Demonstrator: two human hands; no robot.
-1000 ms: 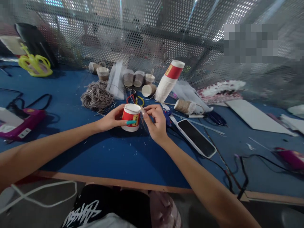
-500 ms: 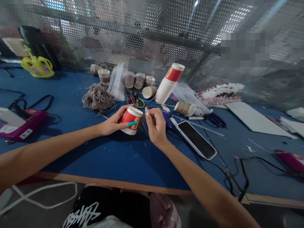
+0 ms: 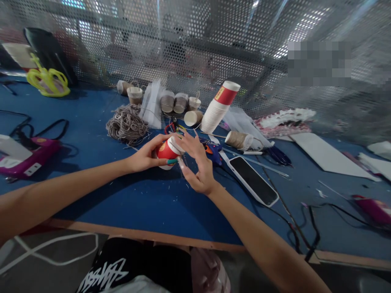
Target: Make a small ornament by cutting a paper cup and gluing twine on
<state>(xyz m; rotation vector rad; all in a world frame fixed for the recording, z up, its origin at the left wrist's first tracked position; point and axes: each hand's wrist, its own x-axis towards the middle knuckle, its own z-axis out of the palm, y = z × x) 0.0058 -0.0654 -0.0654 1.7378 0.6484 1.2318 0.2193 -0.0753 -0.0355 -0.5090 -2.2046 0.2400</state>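
Observation:
A red and white paper cup is gripped by my left hand, whose fingers wrap around its left side. Against the cup's right side, my right hand has its fingers spread, the fingertips at the rim and side. Whether a thin thread lies between them is too small to tell. Just behind the hands are scissors with red and yellow handles, partly hidden. A bundle of grey-brown cord lies to the left of them.
A tall leaning stack of paper cups stands behind, beside several twine-wrapped cups. On the right lie a white-framed phone and a blue glue gun. A purple power strip sits at the left.
My right hand has opened from a pinch beside the cup and moved left onto its rim. The cup has tilted and turned slightly in my left hand.

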